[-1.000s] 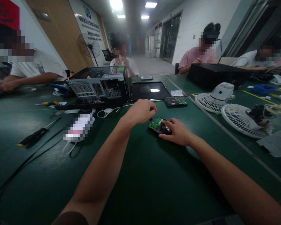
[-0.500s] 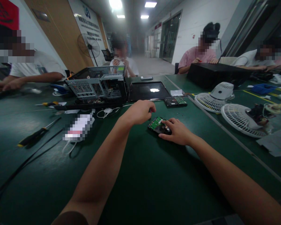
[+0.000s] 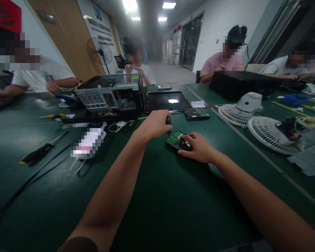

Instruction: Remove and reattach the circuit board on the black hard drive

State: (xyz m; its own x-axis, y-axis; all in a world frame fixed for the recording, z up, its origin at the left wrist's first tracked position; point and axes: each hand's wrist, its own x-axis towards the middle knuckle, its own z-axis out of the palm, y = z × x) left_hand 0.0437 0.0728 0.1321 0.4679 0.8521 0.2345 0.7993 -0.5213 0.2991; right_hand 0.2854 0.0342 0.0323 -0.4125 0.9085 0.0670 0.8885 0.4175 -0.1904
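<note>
Green table (image 3: 189, 217) spans the fg; work sits mid-table, prob. b/c it's flat & both arms reach. Opened PC case (image 3: 94, 99) stands far L, prob. set back for elbow room. Black panel (image 3: 162, 101) lies flat just R of it, maybe parked as a loose part. L arm (image 3: 120, 175) reaches fwd & inward, wrist bent, so L hand (image 3: 159, 124) hangs knuckles-up by the far-L edge of the HDD (image 3: 174, 139), fingers curled round a screwdriver (image 3: 168, 121). R arm (image 3: 252, 192) comes in low from R; R hand (image 3: 199, 148) is palm-down, fingers part-spread on top of HDD, thumb at near edge, has hold of it, prob. so it can't skid. HDD lies on table btwn the hands, green board up, nearer than panel. 2nd HDD (image 3: 196, 114) sits beyond, near panel's R corner, seemingly put aside. Screwdriver's near upright, prob. to bear straight down at HDD's edge; can't tell if tip touches. Tiny specks (image 3: 200, 127), poss. screws, lie beyond R hand.
</note>
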